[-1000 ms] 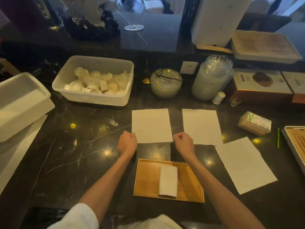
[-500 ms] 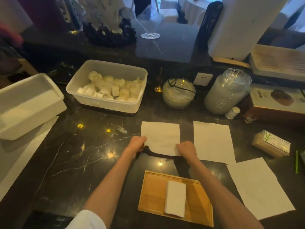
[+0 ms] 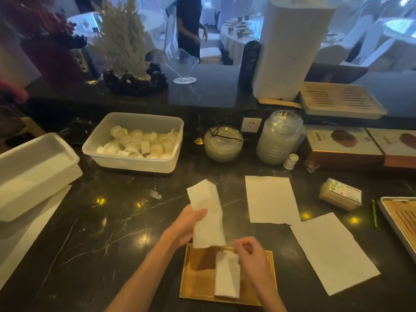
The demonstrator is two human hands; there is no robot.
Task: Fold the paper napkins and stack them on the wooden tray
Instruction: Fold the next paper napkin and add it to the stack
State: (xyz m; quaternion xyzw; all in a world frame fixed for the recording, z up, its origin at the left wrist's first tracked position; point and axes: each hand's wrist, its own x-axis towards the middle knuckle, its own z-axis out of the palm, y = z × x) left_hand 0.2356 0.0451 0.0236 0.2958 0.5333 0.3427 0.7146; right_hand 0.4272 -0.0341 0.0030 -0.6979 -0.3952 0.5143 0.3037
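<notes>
A white paper napkin [image 3: 207, 212], folded into a long strip, is lifted off the dark marble counter above the wooden tray's far edge. My left hand [image 3: 186, 224] grips its left side. My right hand [image 3: 249, 255] pinches its lower right corner, fingers curled. The wooden tray [image 3: 198, 275] lies at the counter's near edge with one folded napkin [image 3: 227, 278] on it, partly under my right hand. Two flat unfolded napkins lie to the right: one [image 3: 271, 199] further back, one [image 3: 333, 251] nearer and angled.
A clear tub of rolled white items [image 3: 135, 140] stands behind, with a glass bowl [image 3: 223, 144] and a jar [image 3: 279, 138] to its right. White bins [image 3: 33, 172] sit at the left. A small box [image 3: 341, 193] and a slatted tray [image 3: 403, 221] are at the right.
The napkin that lay flat has been lifted by both hands and folded lengthwise into a narrow strip. The camera has tilted up, showing more of the room behind.
</notes>
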